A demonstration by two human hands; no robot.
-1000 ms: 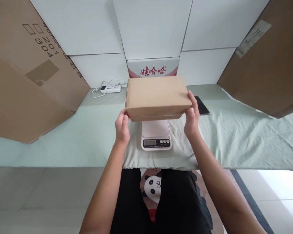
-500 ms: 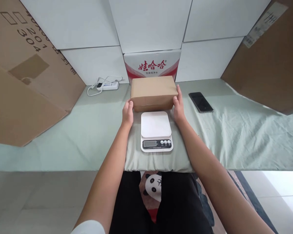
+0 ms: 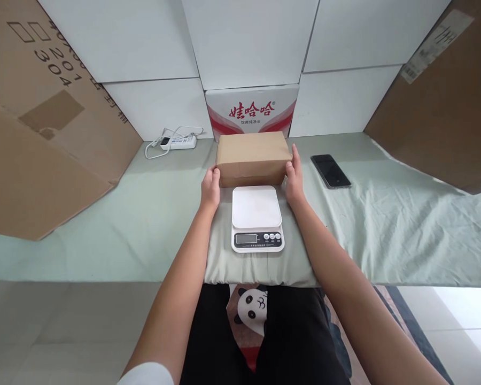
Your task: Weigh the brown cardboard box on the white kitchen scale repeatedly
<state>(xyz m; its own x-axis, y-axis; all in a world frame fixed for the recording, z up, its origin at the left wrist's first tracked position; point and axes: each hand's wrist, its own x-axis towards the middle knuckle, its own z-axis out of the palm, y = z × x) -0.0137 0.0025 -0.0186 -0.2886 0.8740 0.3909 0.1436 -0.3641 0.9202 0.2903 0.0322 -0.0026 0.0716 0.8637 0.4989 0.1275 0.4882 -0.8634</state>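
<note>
- Resting flat on the pale green cloth [image 3: 385, 214], just behind the scale, the brown cardboard box [image 3: 251, 155] is kept square to the table edge, its rear side close to the red and white carton [image 3: 251, 109] at the wall.
- The box is best steadied with even pressure on both short ends, so that it is neither skewed nor tipped; the white kitchen scale [image 3: 257, 216] just in front of it should be left unknocked, since its platform lies very near the box's front face.
- The left hand [image 3: 210, 188] is laid against the left end of the box, fingers loosely curved and thumb near the lower front corner; it is pressed to the cardboard rather than closed around it.
- The right hand [image 3: 294, 179] is set against the right end in the same way, palm inward, fingers extended along the side.
- Whether the box's weight is borne by the hands or by the cloth cannot be told for certain, though it appears set down.
- Further out, a dark phone [image 3: 331, 171] lies to the right, a white power strip [image 3: 179, 142] to the left, and large cardboard sheets [image 3: 44, 133] lean at both sides.
</note>
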